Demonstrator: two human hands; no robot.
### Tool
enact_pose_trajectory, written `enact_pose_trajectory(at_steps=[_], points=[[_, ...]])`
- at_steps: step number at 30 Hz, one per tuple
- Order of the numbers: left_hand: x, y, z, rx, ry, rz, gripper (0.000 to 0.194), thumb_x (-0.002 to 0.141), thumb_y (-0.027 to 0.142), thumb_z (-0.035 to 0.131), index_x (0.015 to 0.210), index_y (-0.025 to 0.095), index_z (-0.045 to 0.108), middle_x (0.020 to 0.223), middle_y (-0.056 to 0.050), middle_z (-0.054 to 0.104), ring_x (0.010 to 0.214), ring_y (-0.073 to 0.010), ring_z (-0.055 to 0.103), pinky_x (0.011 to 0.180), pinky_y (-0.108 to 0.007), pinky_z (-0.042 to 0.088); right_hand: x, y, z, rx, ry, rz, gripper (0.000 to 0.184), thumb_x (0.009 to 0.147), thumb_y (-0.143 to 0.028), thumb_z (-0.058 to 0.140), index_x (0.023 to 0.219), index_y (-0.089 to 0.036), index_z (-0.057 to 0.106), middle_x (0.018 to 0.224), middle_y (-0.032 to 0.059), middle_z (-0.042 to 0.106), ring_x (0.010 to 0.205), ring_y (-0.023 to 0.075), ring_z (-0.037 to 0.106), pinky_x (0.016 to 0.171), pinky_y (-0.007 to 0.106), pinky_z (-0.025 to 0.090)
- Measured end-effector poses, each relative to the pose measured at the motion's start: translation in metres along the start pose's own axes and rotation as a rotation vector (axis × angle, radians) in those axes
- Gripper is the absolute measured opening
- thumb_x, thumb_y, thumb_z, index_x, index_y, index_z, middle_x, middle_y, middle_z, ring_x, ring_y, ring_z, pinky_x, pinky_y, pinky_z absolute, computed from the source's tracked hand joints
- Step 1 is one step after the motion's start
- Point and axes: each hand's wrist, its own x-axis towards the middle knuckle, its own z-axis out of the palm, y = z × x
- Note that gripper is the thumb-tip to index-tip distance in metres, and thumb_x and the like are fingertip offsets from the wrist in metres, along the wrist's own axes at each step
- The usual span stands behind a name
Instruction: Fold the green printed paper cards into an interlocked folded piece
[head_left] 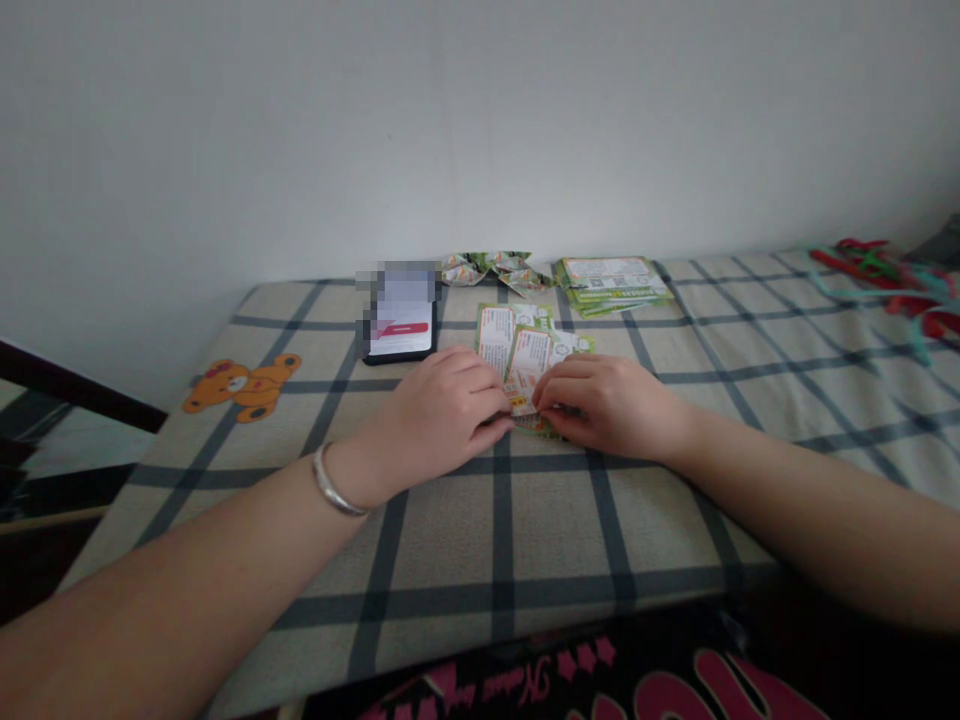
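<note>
Between my hands is a small printed paper piece (523, 390), white with orange and green print, which looks partly folded. My left hand (454, 408), with a silver bangle (330, 485) on its wrist, is closed with thumb and fingertips at the piece's left edge. From the other side, my right hand (611, 408) pinches its right edge with bent fingers. Under and behind it, more flat green-and-white printed papers (495, 332) lie overlapping on the checked cloth. My fingers hide part of these papers.
A phone (403, 343) with its screen lit lies left of the papers. By the wall are several folded green paper pieces (465, 270) and a stack of printed papers (611, 280). Colourful strips (892, 285) lie far right. The checked tablecloth (435, 540) bears a bear picture (244, 387).
</note>
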Motion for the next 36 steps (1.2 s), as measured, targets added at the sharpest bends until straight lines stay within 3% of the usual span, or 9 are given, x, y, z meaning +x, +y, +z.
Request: enact_pose_trajectory(at_steps=[8,17,28,36], points=[[0.001,0.007,0.003,-0.039,-0.018,-0.125,0.019,0.092,0.032,0.061,0.09,0.017,0.072,0.089,-0.005,0.069,0.088,-0.0206,0.062,0.079,-0.035,0.049,0.003,0.003,0.004,0.049,0.035,0.051,0.013,0.087,-0.021,0.054,0.082,-0.016,0.066,0.084,0.0056,0.066,0.081,0.0173,0.06,0.074,0.03,0.043],[0.003,0.012,0.0,0.03,0.012,-0.173,0.018,0.09,0.031,0.064,0.081,0.018,0.072,0.08,-0.004,0.068,0.078,-0.0192,0.062,0.068,-0.032,0.047,0.006,0.004,0.006,-0.017,0.032,0.066,0.016,0.093,-0.027,0.053,0.087,-0.017,0.064,0.083,0.005,0.062,0.079,0.0178,0.055,0.07,0.029,0.038],[0.005,0.008,0.005,-0.032,0.038,-0.201,0.016,0.089,0.029,0.066,0.082,0.017,0.073,0.083,-0.005,0.07,0.085,-0.0215,0.064,0.075,-0.036,0.051,0.008,0.005,0.012,-0.017,0.116,0.103,0.019,0.092,-0.029,0.056,0.082,-0.015,0.064,0.077,0.0044,0.059,0.072,0.0151,0.051,0.064,0.027,0.034],[0.006,0.005,0.006,-0.064,0.059,-0.171,0.013,0.088,0.025,0.068,0.081,0.016,0.073,0.083,-0.005,0.071,0.085,-0.0211,0.064,0.077,-0.036,0.052,0.011,0.007,0.015,0.011,0.106,0.118,0.018,0.092,-0.027,0.057,0.081,-0.015,0.064,0.078,0.0047,0.059,0.074,0.0155,0.051,0.066,0.027,0.035]])
